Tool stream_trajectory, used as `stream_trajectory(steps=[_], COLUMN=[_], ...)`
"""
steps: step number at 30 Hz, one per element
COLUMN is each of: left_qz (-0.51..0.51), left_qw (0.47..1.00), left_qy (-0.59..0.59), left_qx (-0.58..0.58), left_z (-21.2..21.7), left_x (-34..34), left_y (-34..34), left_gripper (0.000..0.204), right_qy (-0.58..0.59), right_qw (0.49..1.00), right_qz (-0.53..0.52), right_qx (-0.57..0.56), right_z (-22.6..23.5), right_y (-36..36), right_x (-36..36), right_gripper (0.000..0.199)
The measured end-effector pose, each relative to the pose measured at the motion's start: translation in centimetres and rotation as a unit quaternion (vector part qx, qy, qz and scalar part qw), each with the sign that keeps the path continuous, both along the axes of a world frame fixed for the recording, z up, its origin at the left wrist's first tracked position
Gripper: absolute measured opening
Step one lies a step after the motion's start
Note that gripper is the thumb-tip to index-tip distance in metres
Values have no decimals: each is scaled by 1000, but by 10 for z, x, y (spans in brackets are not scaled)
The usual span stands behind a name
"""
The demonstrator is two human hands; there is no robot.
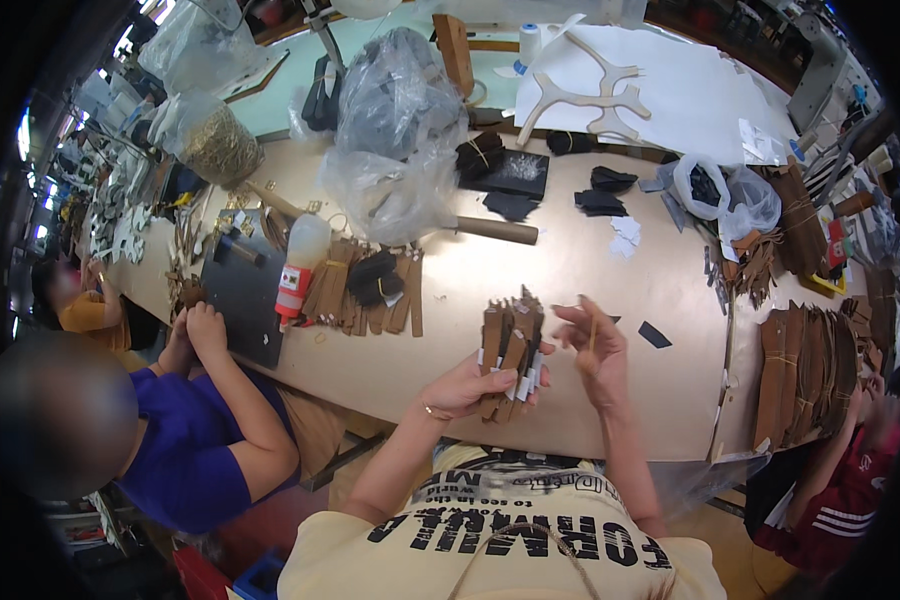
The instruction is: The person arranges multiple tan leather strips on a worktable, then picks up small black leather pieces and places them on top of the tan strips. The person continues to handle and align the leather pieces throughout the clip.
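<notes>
My left hand (464,388) grips a bundle of brown leather strips (510,345), the thumb lying across its front. The strips stand roughly upright, with dark edges and small white tags partway down. Just right of the bundle, my right hand (602,352) is raised with fingers curled, apart from the strips. A thin tan loop that looks like a rubber band (593,335) is at its fingers. On the table beyond lie more brown strips (330,290) with a banded black bundle (373,278) on top. A small black piece (654,334) lies right of my right hand.
A red-and-clear bottle (292,280), plastic bags (395,110), a wooden-handled tool (495,230) and black pieces (602,203) occupy the table (560,270). Large brown strip bundles (795,375) lie at right. Co-workers sit on both sides; one in purple (205,440) works at left.
</notes>
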State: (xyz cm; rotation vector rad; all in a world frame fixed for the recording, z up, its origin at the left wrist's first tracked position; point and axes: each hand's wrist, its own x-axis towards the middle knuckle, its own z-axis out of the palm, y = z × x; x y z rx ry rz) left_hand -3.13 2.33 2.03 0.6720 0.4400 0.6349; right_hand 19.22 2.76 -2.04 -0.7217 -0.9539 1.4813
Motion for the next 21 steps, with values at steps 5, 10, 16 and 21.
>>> stream_trajectory(steps=[5, 10, 16, 21], left_qz=[-67, -154, -128, -69], left_qw=[995, 962, 879, 866], left_qy=[30, 217, 343, 197], left_qx=[61, 65, 306, 455], left_z=[-8, -39, -38, 25], left_x=[13, 16, 43, 30], left_y=[-3, -6, -34, -34], left_gripper=[70, 76, 44, 44], right_qy=[104, -91, -580, -519], right_qw=[983, 991, 760, 809], right_qz=[133, 98, 129, 219], right_qx=[-65, 18, 262, 169], right_z=[11, 38, 98, 73], right_y=[-22, -27, -18, 67], right_x=[-25, -13, -4, 1], right_gripper=[122, 101, 48, 21])
